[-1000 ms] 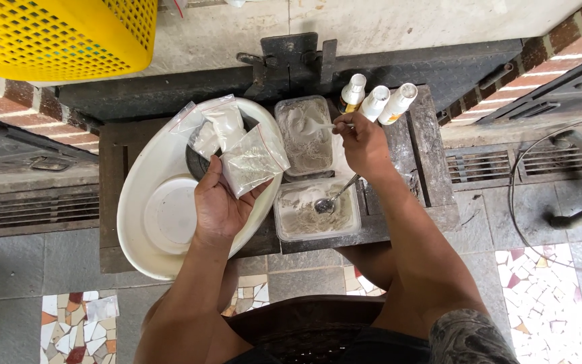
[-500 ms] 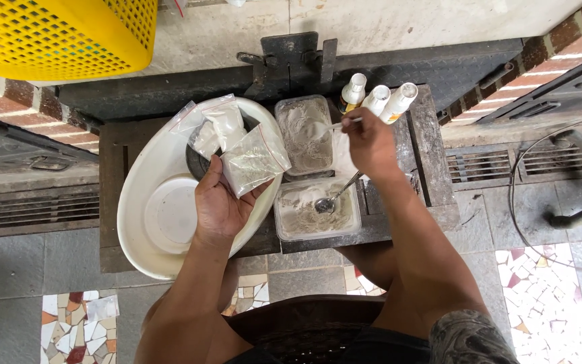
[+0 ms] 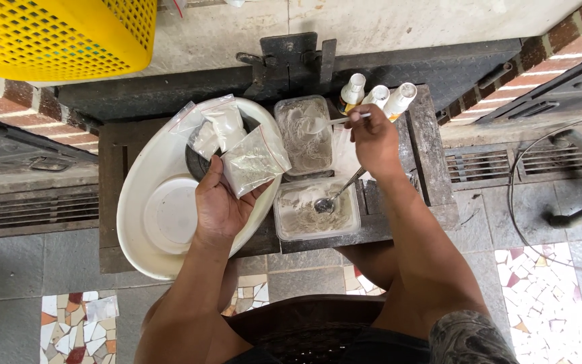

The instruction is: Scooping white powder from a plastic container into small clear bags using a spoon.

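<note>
On the dark low wooden table [image 3: 112, 175], set over grey floor tiles beside a brick wall, your left hand [image 3: 220, 202] grips a small clear plastic bag of whitish powder [image 3: 254, 162] above the white oval basin [image 3: 159, 216]. Your right hand [image 3: 372, 138] pinches a small white spoon [image 3: 325, 123] over the far clear tub of powder [image 3: 302, 131]. The near tub [image 3: 314, 212] holds a metal spoon [image 3: 328, 199] (three white-capped bottles [image 3: 377, 96] stand just behind).

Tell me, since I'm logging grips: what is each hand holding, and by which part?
The left hand holds a small clear bag of white powder by its lower edge. The right hand holds a white plastic spoon by its handle end.
</note>
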